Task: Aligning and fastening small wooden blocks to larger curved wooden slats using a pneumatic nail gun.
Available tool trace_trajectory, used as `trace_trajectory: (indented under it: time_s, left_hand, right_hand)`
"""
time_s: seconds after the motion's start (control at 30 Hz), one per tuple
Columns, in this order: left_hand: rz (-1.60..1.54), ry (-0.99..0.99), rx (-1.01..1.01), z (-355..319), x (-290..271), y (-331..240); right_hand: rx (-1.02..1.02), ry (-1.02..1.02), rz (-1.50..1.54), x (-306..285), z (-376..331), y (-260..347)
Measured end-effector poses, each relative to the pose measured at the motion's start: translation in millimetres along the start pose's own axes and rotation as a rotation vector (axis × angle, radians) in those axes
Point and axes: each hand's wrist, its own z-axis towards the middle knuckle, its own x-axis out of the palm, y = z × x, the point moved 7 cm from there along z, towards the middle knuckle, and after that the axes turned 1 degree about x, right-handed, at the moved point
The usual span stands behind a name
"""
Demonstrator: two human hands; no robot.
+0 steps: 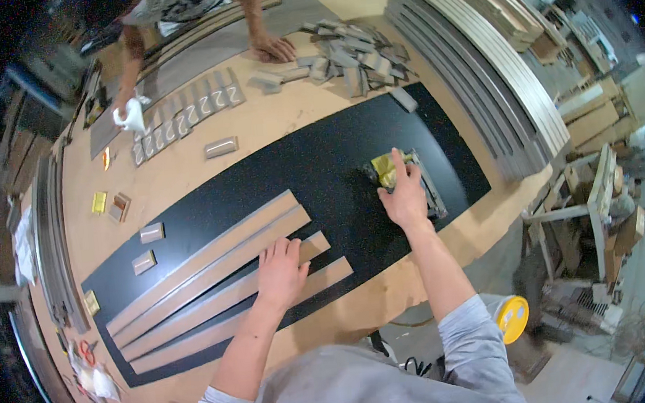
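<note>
My left hand [281,276] lies on the long grey-brown strips [212,251], palm down, fingers spread and bent a little. Several of these strips fan out over a black panel [320,175] on the table. Farther right on the same panel, my right hand [405,198] is over a nail gun or stapler with a yellow part [386,170] and a long metal rail [434,192]. Its index finger stretches across the yellow part and the thumb lies at the left side; the other fingers are partly hidden, gripping the tool.
Opposite, another person's hand holds a white object [131,115] by a row of blocks [178,130] with white squiggles. That person's other hand rests near a heap of small blocks [355,53]. Long boards [472,73] are stacked at the right; a yellow-lidded bucket [511,319] stands below.
</note>
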Motion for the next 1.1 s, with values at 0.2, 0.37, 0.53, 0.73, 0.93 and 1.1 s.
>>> trace_trajectory:
  time_s: [0.2,0.37,0.53,0.73,0.93,1.1]
  left_hand:
    - [0.006,-0.031,0.007,-5,7,9]
    - [-0.02,0.017,0.027,-4,2,5]
    - [0.001,-0.103,0.069,-6,2,7]
    - [0.059,-0.045,0.048,-1,7,5]
    - [0.061,-0.001,0.036,0,8,5]
    - [0.07,-0.01,0.029,1,16,8]
  right_hand:
    - [-0.081,0.292,0.282,-35,-8,16]
    - [-0.062,0.804,1.037,-32,-72,57]
    - [-0.031,0.854,0.654,-15,-107,106]
    - [-0.071,0.85,0.494,-5,-106,118]
    - [0.006,0.868,0.4,-9,-112,121]
    - [-0.012,0.849,0.355,-8,-113,122]
